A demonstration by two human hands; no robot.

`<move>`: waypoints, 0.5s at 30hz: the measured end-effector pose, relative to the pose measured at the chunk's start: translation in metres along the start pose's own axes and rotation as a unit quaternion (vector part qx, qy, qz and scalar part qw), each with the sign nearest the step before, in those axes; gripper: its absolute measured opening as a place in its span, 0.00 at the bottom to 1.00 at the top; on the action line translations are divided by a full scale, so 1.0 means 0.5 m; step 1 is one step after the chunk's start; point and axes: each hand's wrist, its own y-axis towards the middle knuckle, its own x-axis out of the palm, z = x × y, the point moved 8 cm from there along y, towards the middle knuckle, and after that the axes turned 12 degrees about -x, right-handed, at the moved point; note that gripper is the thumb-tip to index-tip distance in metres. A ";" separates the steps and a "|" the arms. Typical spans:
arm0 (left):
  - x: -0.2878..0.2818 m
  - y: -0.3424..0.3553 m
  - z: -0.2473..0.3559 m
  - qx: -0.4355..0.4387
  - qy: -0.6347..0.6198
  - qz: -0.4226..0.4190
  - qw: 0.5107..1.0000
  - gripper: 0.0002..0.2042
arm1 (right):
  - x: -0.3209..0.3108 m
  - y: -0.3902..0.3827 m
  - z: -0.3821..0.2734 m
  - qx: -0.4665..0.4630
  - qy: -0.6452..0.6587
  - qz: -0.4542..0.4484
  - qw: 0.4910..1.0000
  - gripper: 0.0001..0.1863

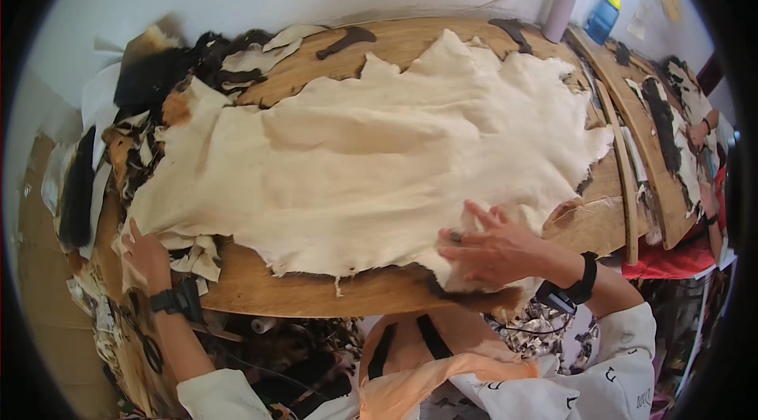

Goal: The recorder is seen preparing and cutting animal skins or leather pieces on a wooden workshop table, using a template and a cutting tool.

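Note:
A large cream-coloured animal hide (355, 159) lies spread, pale skin side up, over a wooden board (268, 292). Its outline is ragged, with dark and brown fur showing at some edges and soft folds across the middle. At its near left corner, my left hand (144, 259) is closed on the edge, its fingertips partly hidden. My right hand (493, 248) presses on the near right part, fingers spread and palm down, with a ring on one finger. Dark fur shows under the edge just below it. Both wrists wear dark straps with small devices.
Fur and hide scraps (209, 57) are heaped along the left and far left. A dark curved piece (346, 41) lies at the back. A pink flask (560, 11) and a blue bottle (603, 19) stand back right, near long wooden strips (620, 171). Another person's hand (698, 133) is at far right.

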 end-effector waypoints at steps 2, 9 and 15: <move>-0.042 -0.025 0.087 0.035 -0.002 0.105 0.994 0.12 | -0.012 -0.015 -0.001 -0.047 0.066 0.044 0.996 0.28; -0.112 -0.332 0.476 0.358 -0.228 -0.084 0.902 0.24 | -0.049 -0.152 0.255 0.150 0.041 0.186 0.970 0.27; -0.068 -0.368 0.481 0.286 -0.214 -0.220 0.908 0.28 | 0.032 -0.240 0.406 0.266 0.025 0.097 0.959 0.29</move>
